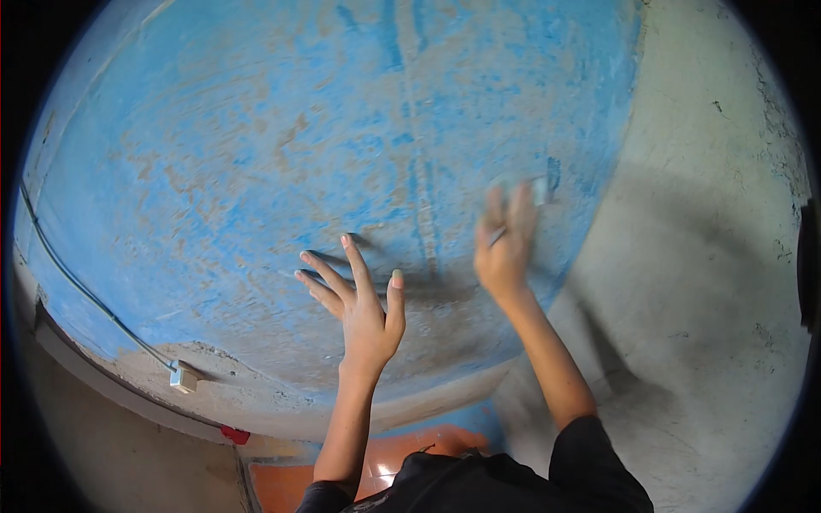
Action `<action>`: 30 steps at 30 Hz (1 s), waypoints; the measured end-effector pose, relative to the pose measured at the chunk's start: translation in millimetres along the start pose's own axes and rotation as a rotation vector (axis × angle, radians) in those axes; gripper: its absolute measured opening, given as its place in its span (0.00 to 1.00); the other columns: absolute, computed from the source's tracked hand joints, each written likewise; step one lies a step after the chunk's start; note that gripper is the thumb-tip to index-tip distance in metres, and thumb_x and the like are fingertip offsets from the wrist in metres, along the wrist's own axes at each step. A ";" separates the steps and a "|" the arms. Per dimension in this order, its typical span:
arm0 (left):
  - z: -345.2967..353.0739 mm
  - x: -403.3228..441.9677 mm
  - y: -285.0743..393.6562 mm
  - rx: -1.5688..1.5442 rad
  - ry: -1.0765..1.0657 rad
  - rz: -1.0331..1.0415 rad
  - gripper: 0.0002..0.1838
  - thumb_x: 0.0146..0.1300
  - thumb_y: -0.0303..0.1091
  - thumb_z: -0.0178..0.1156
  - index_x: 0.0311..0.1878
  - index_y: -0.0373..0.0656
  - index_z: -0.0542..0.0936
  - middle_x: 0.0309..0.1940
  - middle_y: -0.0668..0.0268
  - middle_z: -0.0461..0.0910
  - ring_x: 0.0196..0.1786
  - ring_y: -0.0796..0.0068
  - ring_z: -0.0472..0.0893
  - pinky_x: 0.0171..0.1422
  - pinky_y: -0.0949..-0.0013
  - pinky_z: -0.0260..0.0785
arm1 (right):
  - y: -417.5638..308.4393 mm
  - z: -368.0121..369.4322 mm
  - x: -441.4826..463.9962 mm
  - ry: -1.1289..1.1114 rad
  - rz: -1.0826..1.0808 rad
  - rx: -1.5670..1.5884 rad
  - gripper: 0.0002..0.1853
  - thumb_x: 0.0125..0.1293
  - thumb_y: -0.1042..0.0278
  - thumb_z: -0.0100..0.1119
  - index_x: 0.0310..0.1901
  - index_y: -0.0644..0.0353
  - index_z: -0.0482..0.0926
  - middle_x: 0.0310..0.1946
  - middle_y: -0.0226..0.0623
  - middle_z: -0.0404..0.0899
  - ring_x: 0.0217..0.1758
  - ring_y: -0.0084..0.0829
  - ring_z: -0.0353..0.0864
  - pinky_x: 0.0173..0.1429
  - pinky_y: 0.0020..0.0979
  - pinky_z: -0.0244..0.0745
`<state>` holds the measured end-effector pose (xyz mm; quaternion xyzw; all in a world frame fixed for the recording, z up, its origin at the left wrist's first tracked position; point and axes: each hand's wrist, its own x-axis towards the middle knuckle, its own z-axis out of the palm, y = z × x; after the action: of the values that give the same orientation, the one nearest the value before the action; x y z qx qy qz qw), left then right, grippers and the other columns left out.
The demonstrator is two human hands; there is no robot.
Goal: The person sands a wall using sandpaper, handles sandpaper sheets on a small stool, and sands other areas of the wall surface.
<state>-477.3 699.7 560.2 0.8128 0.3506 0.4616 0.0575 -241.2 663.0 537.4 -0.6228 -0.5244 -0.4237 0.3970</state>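
Observation:
My left hand [366, 312] is open with its fingers spread, the fingertips at or very close to the blue wall [214, 154]. It holds nothing. Farther right, my right hand [506, 248] is smeared by motion in front of the same wall. Its fingers are closed round a flat, scraper-like tool [540, 191]; a pale edge shows beyond the fingertips and a thin dark end [497, 237] by the palm. The exact kind of tool is blurred. Around both hands the blue paint is patchy, with grey-brown showing through.
A pale, cracked side wall [693, 256] meets the blue wall at the right. At lower left a cable [77, 282] runs down to a white socket box [183, 377]. A small red object [234, 435] lies below it, near an orange surface [282, 479].

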 end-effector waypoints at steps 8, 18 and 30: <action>45.3 2.7 39.0 0.024 -0.014 -0.009 0.44 0.73 0.54 0.48 0.79 0.41 0.41 0.75 0.34 0.21 0.73 0.24 0.19 0.68 0.23 0.20 | 48.9 -16.4 -17.1 0.063 0.059 0.093 0.40 0.56 0.74 0.59 0.73 0.44 0.63 0.73 0.51 0.59 0.76 0.51 0.58 0.75 0.57 0.52; 54.3 4.1 48.2 0.142 0.005 0.002 0.40 0.73 0.55 0.46 0.80 0.46 0.46 0.79 0.45 0.30 0.77 0.33 0.23 0.72 0.28 0.24 | 52.6 -28.9 8.5 -0.242 -0.225 0.073 0.39 0.59 0.70 0.59 0.74 0.44 0.62 0.78 0.46 0.49 0.79 0.56 0.49 0.79 0.56 0.44; 0.2 10.7 -1.0 0.183 0.173 -0.156 0.35 0.75 0.53 0.44 0.79 0.50 0.51 0.80 0.51 0.36 0.80 0.40 0.32 0.75 0.32 0.29 | -1.0 -40.9 115.8 0.004 -0.451 -0.002 0.41 0.58 0.72 0.59 0.75 0.41 0.60 0.76 0.36 0.57 0.79 0.42 0.55 0.78 0.52 0.51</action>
<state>-474.1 707.2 567.2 0.7421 0.4572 0.4900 -0.0115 -236.2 661.5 660.0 -0.4896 -0.6489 -0.5036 0.2926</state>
